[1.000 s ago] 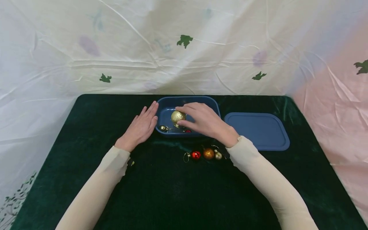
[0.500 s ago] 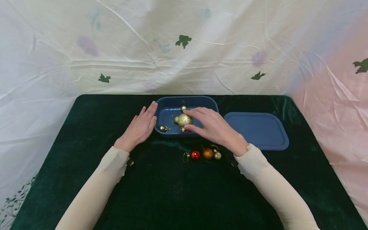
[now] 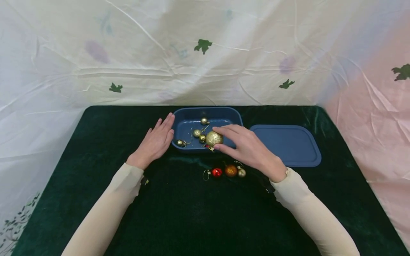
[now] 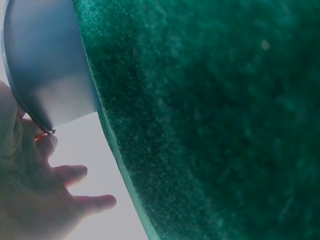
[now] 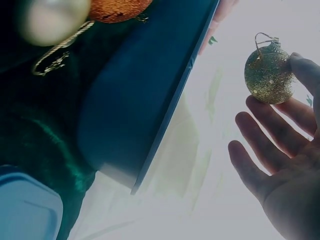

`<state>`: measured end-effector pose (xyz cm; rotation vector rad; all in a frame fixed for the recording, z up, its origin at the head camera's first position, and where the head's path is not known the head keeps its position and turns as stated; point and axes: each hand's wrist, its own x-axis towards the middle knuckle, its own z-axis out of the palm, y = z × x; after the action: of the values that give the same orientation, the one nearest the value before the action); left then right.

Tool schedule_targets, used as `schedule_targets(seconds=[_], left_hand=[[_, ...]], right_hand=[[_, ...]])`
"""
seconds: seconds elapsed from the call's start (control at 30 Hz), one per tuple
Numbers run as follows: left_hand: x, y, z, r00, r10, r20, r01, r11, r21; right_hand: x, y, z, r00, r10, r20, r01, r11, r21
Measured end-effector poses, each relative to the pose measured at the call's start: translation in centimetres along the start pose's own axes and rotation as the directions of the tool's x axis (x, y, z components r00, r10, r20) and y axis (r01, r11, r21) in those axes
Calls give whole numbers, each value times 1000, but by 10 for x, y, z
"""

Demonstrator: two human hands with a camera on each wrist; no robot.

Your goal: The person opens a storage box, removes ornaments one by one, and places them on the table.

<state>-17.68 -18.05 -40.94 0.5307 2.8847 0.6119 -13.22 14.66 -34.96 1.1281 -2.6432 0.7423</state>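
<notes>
My right hand pinches a large gold glitter bauble between thumb and fingertips, over the near right part of a blue box. The right wrist view shows the bauble apart from the box, its cap and gold loop uppermost. My left hand lies along the box's left end with fingers straight. In the left wrist view its fingertips touch the box rim. Inside the box are several small gold baubles and a small red one, partly hidden by the large bauble.
A flat blue lid lies right of the box. In front of the box, a red bauble, an orange glitter bauble and a pale gold bauble lie in a row on the dark green cloth. A white sheet hangs behind.
My right hand has moved right and nearer to me with the gold glitter bauble, uncovering small gold baubles in the box. The left hand has stayed at the box's left end.
</notes>
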Motion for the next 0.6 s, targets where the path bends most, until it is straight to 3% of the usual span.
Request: schedule_targets(seconds=[0.6], left_hand=[[1, 0, 0, 1000, -11, 7, 11, 1000, 17]], right_hand=[[-35, 6, -11, 999, 42, -21, -43, 998, -51]])
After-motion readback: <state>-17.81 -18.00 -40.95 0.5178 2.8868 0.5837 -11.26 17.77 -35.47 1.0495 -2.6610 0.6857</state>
